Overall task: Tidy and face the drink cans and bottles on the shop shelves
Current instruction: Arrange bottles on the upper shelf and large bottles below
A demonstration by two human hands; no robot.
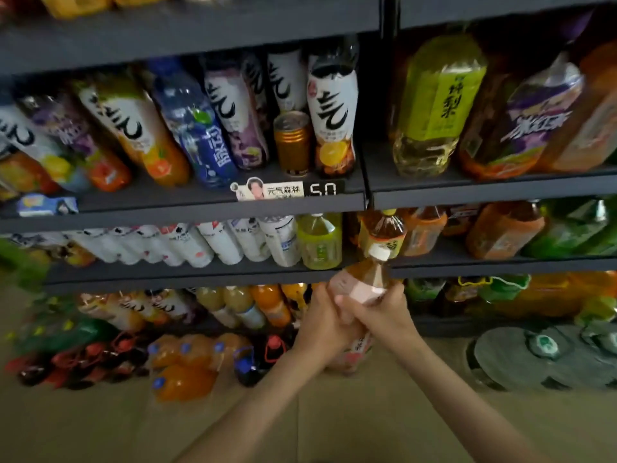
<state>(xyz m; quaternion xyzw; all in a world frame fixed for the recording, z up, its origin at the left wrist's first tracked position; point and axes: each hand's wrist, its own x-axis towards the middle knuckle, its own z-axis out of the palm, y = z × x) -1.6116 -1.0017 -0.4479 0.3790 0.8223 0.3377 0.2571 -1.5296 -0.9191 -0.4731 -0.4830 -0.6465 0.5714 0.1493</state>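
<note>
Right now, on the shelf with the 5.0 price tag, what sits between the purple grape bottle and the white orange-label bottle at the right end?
A gold can, standing upright at the shelf front, in the head view.

Held bottle (362, 285): middle hidden under both hands; pink label print too blurred to read.
Left hand (325, 324): fingertips hidden behind the bottle.
Right hand (380, 312): palm side hidden, overlaps the left.
Forearms: cut off by the near edge.
Top shelf bottles (76, 3): only bases show, cut by the upper edge.
Far-left bottles (20, 145): smeared, cut by the left edge.
Right large bottles (597, 108): cut by the right edge, caps hidden under the shelf above.
Price tag (287, 190): small print unreadable.
Floor-level bottles (100, 355): heavily blurred, brands untellable.
</note>
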